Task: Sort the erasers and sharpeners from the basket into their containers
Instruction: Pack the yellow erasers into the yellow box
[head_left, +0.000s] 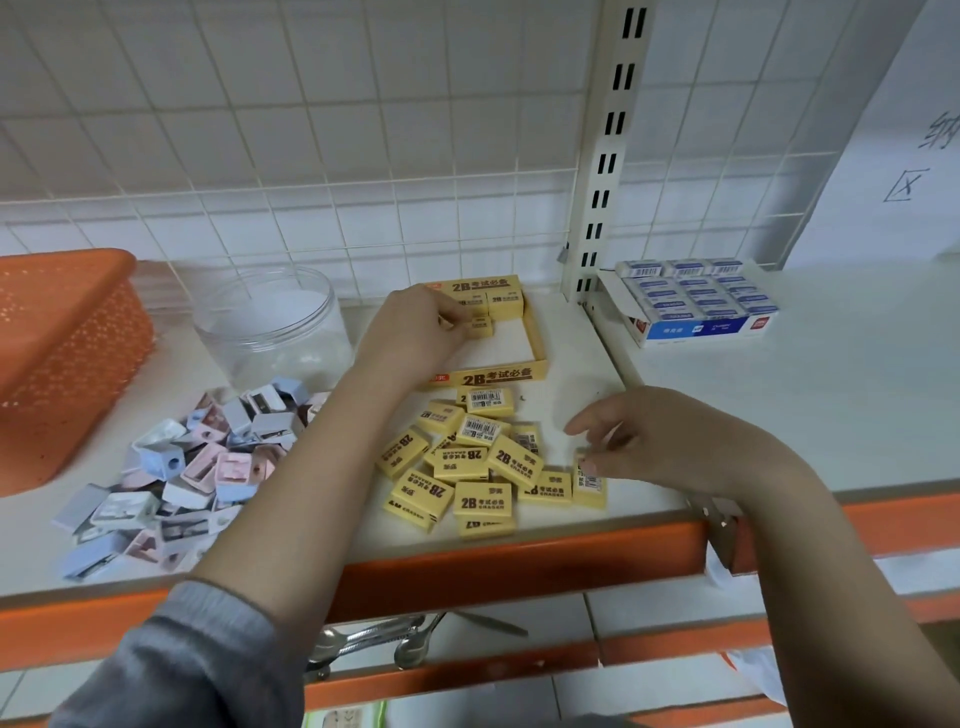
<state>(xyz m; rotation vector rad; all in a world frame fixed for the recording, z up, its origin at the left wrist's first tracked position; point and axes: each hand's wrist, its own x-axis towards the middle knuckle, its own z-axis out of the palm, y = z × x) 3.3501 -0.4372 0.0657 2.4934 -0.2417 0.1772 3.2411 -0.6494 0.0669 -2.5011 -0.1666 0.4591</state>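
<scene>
White shelving with an orange front edge (519, 566) stands against a white wire grid (311, 130) and a slotted upright post (608, 156). Left hand (415, 332) reaches into the yellow eraser box (535, 332), its curled fingers gripping a yellow eraser (480, 327) beside two erasers already standing at the box's back wall; the hand hides the box's left part. Right hand (649, 441) pinches the top of one upright eraser (589, 480) at the right edge of the loose eraser pile (467, 462), which lies just in front of the box. Left of the forearm lies a heap of pastel sharpeners (197, 467), partly covered by that arm. Behind it stands a clear jar (270, 327); its contents cannot be made out. An orange basket (62, 353) is cut off at the left edge. On the adjoining shelf sits an open box of blue-and-white erasers (696, 301). Metal objects (374, 644) below the shelf are indistinct.
</scene>
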